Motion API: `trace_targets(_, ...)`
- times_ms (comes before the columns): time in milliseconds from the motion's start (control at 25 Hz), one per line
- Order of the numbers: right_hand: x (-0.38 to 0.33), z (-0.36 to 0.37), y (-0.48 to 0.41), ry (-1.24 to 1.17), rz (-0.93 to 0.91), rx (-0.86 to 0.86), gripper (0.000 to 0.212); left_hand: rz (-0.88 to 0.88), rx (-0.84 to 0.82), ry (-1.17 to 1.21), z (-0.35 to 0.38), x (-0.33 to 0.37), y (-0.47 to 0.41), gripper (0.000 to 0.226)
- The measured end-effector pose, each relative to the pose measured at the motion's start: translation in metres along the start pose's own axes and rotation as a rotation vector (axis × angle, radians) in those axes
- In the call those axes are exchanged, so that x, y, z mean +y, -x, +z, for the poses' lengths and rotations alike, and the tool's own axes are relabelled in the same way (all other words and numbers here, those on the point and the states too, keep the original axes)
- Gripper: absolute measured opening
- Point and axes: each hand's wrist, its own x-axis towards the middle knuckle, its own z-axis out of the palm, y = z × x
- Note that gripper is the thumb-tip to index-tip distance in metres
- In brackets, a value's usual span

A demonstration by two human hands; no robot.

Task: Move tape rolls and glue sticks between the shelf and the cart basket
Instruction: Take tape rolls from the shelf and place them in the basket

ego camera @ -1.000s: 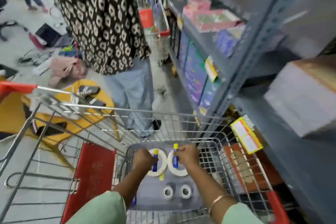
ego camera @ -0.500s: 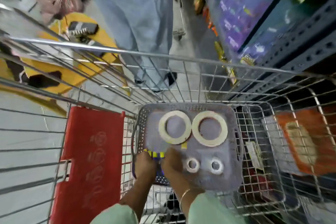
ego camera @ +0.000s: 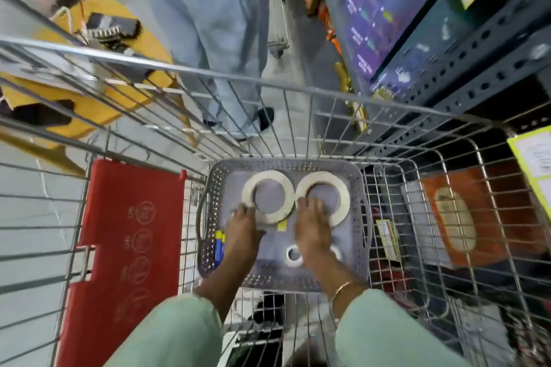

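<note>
A grey plastic basket (ego camera: 283, 163) sits in the wire cart (ego camera: 298, 89). Two large white tape rolls lie flat at its far end, the left roll (ego camera: 268, 176) beside the right roll (ego camera: 326, 177). My left hand (ego camera: 243, 229) has its fingertips on the near left rim of the left roll. The fingers of my right hand (ego camera: 313, 226) are spread over the near rim of the right roll. Two small tape rolls lie nearer me: one (ego camera: 293, 256) shows, while my right wrist mostly hides the other (ego camera: 337, 252). Blue glue sticks (ego camera: 219, 247) with yellow caps lie along the basket's left wall.
The cart's red child-seat flap (ego camera: 128, 241) is to the left of the basket. A grey metal shelf (ego camera: 465, 68) with purple boxes stands close on the right. A person in light jeans (ego camera: 214, 24) stands just beyond the cart's front. An orange package (ego camera: 477, 211) lies outside the cart's right side.
Both hands have let go of the glue sticks, which now lie by the basket's left wall. The hands moved forward from the near left corner onto the two large rolls.
</note>
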Motion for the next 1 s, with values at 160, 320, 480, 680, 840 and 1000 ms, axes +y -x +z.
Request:
trace_targets(160, 0.035, -0.003, -0.011, 0.242, -0.106, -0.057, 0.032, 0.161, -0.13, -0.25, 0.021, 0.024, -0.024, 0.046)
trace_targets(320, 0.046, 0.002, -0.01, 0.34, -0.212, -0.054, 0.027, 0.156, -0.086, -0.396, 0.036, 0.024, -0.026, 0.025)
trace_targets(480, 0.046, -0.019, 0.0, 0.353, -0.306, -0.016, 0.025, 0.1, 0.034, -0.174, 0.027, 0.027, -0.011, 0.021)
trace_targets(680, 0.044, -0.105, 0.04, 0.332, -0.346, 0.161, 0.028, 0.263, 0.182, -0.127, -0.024, 0.075, 0.035, 0.018)
trace_targets(840, 0.059, -0.196, 0.103, 0.124, -0.3, 0.282, 0.028, 0.444, 0.324, -0.023, -0.076, 0.139, 0.091, 0.028)
trace_targets(1000, 0.108, -0.286, 0.179, 0.027, -0.267, 0.557, 0.02, 0.651, 0.396, 0.012, -0.105, 0.229, 0.147, 0.04)
